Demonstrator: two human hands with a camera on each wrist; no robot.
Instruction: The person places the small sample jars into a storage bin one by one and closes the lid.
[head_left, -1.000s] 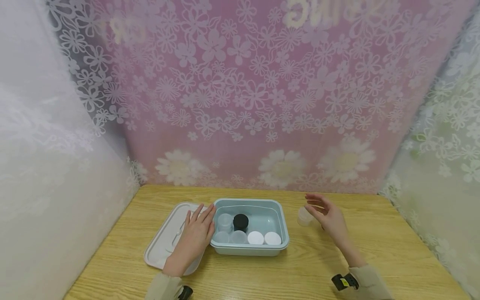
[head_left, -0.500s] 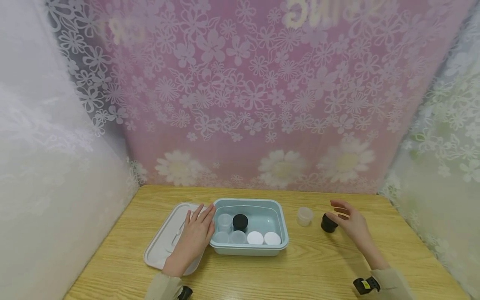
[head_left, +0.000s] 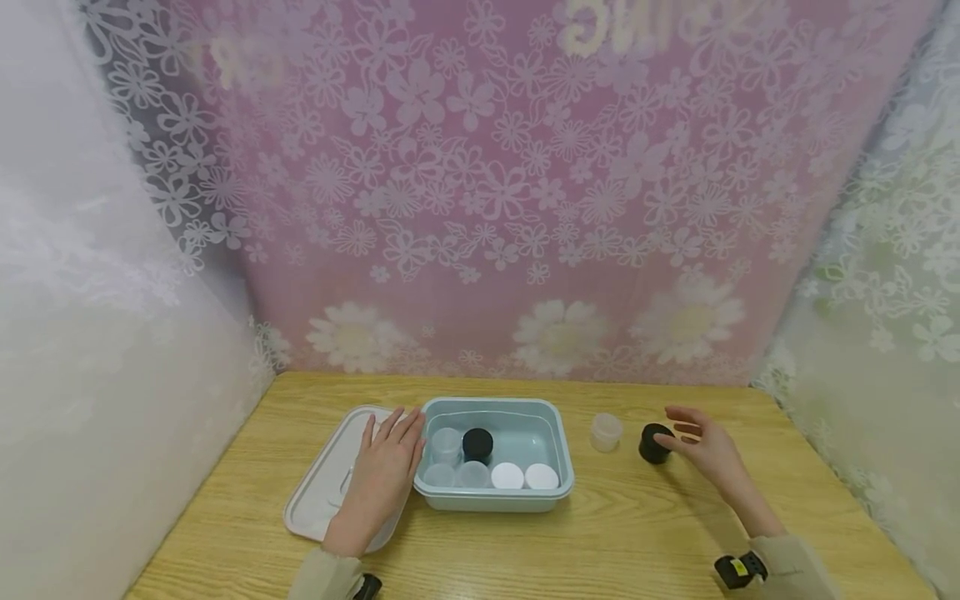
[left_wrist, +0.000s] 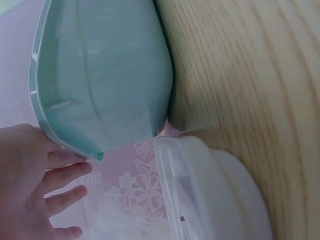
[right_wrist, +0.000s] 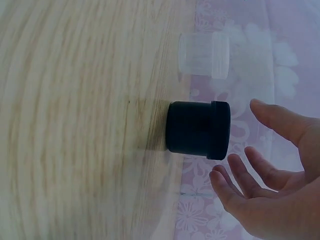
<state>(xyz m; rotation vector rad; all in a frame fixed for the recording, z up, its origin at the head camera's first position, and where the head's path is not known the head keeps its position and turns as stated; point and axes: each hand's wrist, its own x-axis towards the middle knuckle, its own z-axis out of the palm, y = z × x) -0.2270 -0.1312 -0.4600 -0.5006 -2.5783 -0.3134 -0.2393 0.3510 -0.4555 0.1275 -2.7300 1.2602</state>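
— black jar (head_left: 655,442) first: where is it?
— on the table (head_left: 645,533), to the right of the bin (head_left: 564,467), well apart from it. it stands upright, lid on top, its axis vertical. a clear jar (head_left: 605,432) stands just left of it, also upright, a small gap between the two.

— and the right hand (head_left: 705,450)?
— it sits just right of the black jar, forearm running in from the near right edge. the fingers (right_wrist: 235,192) are spread and only slightly bent, palm turned toward the jar. in the right wrist view there's a gap between the fingertips and the jar (right_wrist: 198,129), so it grips nothing. from the head view the fingertips look very near the jar's side; touching or not, i can't tell there.

— left hand (head_left: 382,479)?
— flat, palm down, on the white lid (head_left: 322,492) lying left of the bin. fingers (left_wrist: 65,175) straight and together, pointing far and a bit right, tips up against the bin's left rim (left_wrist: 37,100). holding nothing, just resting.

— what's in the bin?
— two clear jars, a black-lidded one (head_left: 477,442) and two white-lidded ones (head_left: 507,475), all upright, grouped toward the near left side.
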